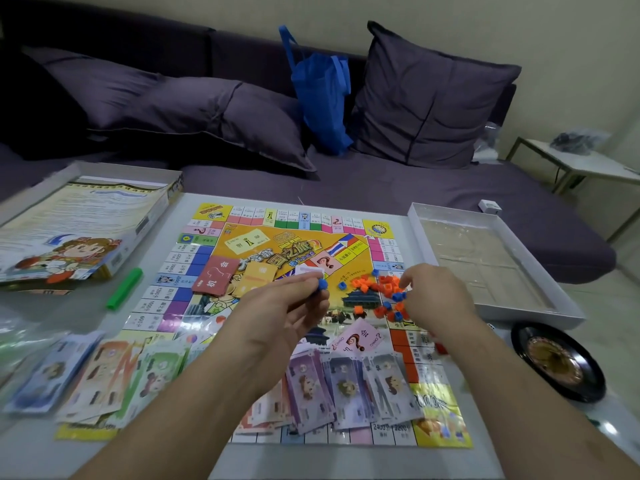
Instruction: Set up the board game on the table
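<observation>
Left hand [277, 317] pinches blue block [322, 283] over squarely laid board [207, 247]

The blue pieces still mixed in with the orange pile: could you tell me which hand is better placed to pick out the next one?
Probably the right hand: its fingertips are already at the mixed pile, while the left hand already pinches a blue piece.

The game board [287, 237] lies flat in the middle of the table [145, 306]. Over its centre, the left hand [287, 313] pinches a small blue piece [322, 283], while the right hand [436, 292] curls its fingers into a heap of orange and blue pieces [381, 289], perhaps gripping one. Paper money [346, 382] fans along the board's near edge, more notes [104, 372] at the table's near-left corner.
</observation>
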A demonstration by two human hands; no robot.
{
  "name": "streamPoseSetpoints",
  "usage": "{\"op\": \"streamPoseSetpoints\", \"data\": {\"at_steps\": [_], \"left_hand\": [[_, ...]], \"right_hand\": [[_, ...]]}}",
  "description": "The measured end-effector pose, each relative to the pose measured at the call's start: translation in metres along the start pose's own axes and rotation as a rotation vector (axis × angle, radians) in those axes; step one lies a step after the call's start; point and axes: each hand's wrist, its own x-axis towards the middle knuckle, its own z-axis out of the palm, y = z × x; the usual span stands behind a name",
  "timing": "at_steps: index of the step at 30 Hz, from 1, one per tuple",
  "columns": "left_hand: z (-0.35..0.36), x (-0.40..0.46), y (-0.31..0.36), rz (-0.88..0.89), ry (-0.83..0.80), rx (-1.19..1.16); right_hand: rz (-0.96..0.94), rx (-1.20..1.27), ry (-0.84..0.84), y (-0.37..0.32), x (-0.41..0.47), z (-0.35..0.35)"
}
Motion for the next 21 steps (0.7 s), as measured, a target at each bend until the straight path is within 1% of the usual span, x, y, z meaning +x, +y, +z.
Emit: {"op": "streamPoseSetpoints", "data": {"at_steps": [9,13,16,18,21], "left_hand": [[-0.004,0.003,0.000,0.000,0.000,-0.005],[-0.006,0.002,0.003,0.009,-0.004,-0.004],[-0.005,0.000,0.005,0.022,-0.015,0.007],[-0.004,-0.001,0.005,0.028,-0.023,0.011],[-0.003,-0.001,0.004,0.034,-0.020,0.026]], "right_hand": [[-0.010,0.085,0.005,-0.012,0.012,0.025],[-0.044,0.134,0.097,-0.012,0.012,0.021],[-0.141,0.324,0.139,-0.016,0.009,0.007],[-0.247,0.474,0.144,-0.024,-0.002,-0.005],[-0.428,0.630,0.199,-0.036,-0.027,-0.022]]}}
